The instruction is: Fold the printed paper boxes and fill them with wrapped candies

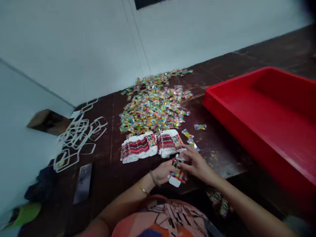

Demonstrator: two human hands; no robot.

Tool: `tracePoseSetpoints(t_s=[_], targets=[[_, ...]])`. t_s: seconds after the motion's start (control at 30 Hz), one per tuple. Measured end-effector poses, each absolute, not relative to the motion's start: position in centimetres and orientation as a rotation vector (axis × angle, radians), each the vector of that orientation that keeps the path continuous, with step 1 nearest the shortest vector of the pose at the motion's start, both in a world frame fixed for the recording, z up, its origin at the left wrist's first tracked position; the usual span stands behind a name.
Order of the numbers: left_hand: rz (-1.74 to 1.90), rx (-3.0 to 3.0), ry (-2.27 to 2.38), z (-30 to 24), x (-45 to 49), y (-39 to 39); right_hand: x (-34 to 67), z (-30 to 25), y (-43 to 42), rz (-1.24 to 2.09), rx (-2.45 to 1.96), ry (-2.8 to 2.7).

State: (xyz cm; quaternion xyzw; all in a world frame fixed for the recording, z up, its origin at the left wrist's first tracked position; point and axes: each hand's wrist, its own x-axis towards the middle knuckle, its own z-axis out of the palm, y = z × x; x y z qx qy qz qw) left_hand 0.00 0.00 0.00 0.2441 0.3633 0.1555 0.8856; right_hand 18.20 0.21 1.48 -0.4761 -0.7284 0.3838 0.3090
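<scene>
My left hand [163,171] and my right hand [195,163] meet at the near edge of a dark wooden table [103,177]. Together they grip a small printed card packet [177,171] in red, white and bright colours; both sets of fingers are closed on it. Just beyond lie two fanned stacks of the same red and white cards [151,145]. Behind those spreads a big heap of small colourful wrapped sweets [153,105]. A few loose sweets [199,126] lie to the right of the stacks.
A large red plastic tray [269,115] stands on the right. White cut-out card frames [79,135] are scattered at the left, with a phone [83,183] lying flat near them. A white wall runs behind the table. More sweets [218,199] show below the table's edge.
</scene>
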Motion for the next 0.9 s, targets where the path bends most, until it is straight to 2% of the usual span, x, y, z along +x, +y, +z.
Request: tracePoseSetpoints(t_s=[0.13, 0.23, 0.3, 0.43, 0.57, 0.73, 0.9], targets=[[0.303, 0.544, 0.759, -0.3, 0.2, -1.8, 18.4, 2.7, -0.1, 1.364, -1.033, -2.109], [0.131, 0.742, 0.612, 0.5, -0.1, -2.2, 19.0, 3.7, 0.0, 1.672, -0.817, -2.131], [0.124, 0.929, 0.666, 0.9, -0.4, -2.3, 19.2, 3.9, -0.2, 1.739, -0.798, -2.028], [0.376, 1.06, 0.957, 0.2, -0.7, -3.2, 18.9, 2.6, -1.9, 1.722, -1.059, -1.603], [0.578, 1.071, 1.048, -0.7, -0.6, -4.6, 17.8, 0.3, -4.6, 1.595, -1.179, -1.432], [0.582, 1.195, 1.108, -0.8, -0.9, -5.0, 15.9, -0.7, -6.5, 1.59, -1.203, -1.128], [0.533, 1.136, 1.088, -1.8, -1.1, -4.9, 15.0, -0.8, -6.7, 1.39, -1.343, -1.227]])
